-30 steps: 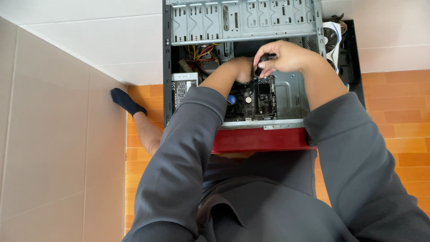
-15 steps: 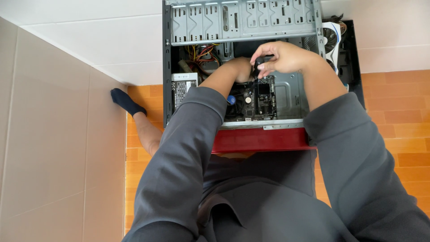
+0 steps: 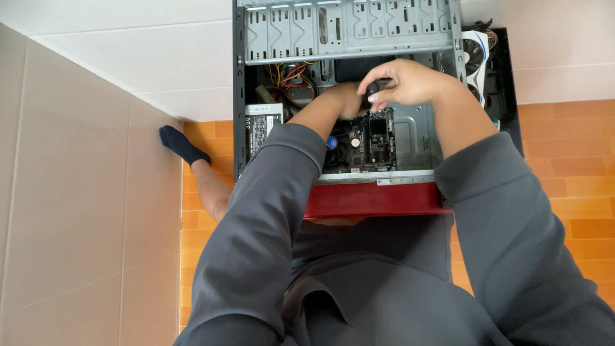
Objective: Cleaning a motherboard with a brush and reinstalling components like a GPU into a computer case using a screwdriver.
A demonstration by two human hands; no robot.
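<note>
1 open grey metal PC case (image 3: 346,32) on orange tiled floor (image 3: 564,160), 1 green motherboard (image 3: 375,141) inside. 2 hands: right hand (image 3: 407,83) pinches 1 small black part (image 3: 371,96) above motherboard; left hand (image 3: 346,102) beside it, grip unclear.

grey long-sleeved collared top (image 3: 384,288), sleeves pushed up; dark sock (image 3: 182,145).

White rectangular label (image 3: 263,128) on power supply, case's left side.

Grey metal computer case (image 3: 346,29), red front panel (image 3: 375,200), orange floor tiles (image 3: 570,166), dark sock (image 3: 182,145)
</note>
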